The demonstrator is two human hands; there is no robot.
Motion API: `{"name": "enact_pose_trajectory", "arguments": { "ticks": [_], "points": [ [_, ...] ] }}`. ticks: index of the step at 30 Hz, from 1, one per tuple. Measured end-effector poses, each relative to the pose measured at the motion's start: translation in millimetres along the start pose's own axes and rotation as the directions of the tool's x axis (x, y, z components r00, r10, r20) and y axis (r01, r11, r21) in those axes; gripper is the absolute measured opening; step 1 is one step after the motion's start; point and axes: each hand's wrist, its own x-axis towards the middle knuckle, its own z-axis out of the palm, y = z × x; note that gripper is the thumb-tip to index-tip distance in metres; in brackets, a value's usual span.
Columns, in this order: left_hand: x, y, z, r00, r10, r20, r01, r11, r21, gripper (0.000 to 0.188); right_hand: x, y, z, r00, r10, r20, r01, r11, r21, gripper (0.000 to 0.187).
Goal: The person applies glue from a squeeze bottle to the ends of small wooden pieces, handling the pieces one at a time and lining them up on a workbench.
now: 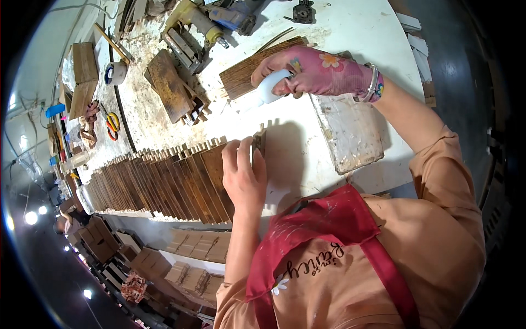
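Note:
On the white table a long row of dark brown wooden boards stands on edge, with light pegs sticking out along the upper ends. My bare left hand is at the row's right end, its fingers bent over the last wooden board. My right hand, in a pink flowered glove, is wrapped round a white squeeze bottle. The bottle tilts down to the left, above the table and beyond the row. Under and behind that hand lies a flat brown wooden board. My palm hides part of the bottle.
Farther off are a stack of wooden pieces, a nail gun, a tape roll and yellow-handled scissors. A glue-stained white slab lies near my right forearm. Cardboard boxes are stacked below the table's left side.

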Motion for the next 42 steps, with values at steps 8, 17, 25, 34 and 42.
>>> {"name": "enact_pose_trajectory", "arguments": {
  "ticks": [8,17,25,34,42],
  "points": [
    [-18.5,6.0,-1.1,0.998,0.034,0.044,-0.032,0.999,-0.043,0.046,16.2,8.9,4.5,0.996,-0.046,0.072,0.058,0.983,-0.175,0.033],
    [-24.3,1.7,-2.7,0.992,0.045,-0.117,-0.052,0.997,-0.058,0.024,11.2,-0.4,13.8,0.967,0.122,0.222,-0.085,0.982,-0.171,0.03],
    [-27.2,0.0,-1.2,0.979,0.103,-0.174,-0.106,0.994,-0.007,0.023,20.2,10.9,21.2,0.958,0.089,0.271,-0.038,0.982,-0.187,0.028],
    [-28.2,-7.8,-0.4,0.986,0.119,-0.116,-0.127,0.99,-0.059,0.023,28.5,-18.0,23.8,0.909,0.253,0.33,-0.162,0.946,-0.28,0.027],
    [-25.1,-6.2,-0.8,0.98,0.129,-0.154,-0.143,0.987,-0.077,0.019,29.5,0.7,26.4,0.95,-0.059,0.308,0.158,0.938,-0.309,0.025]
  ]
}}
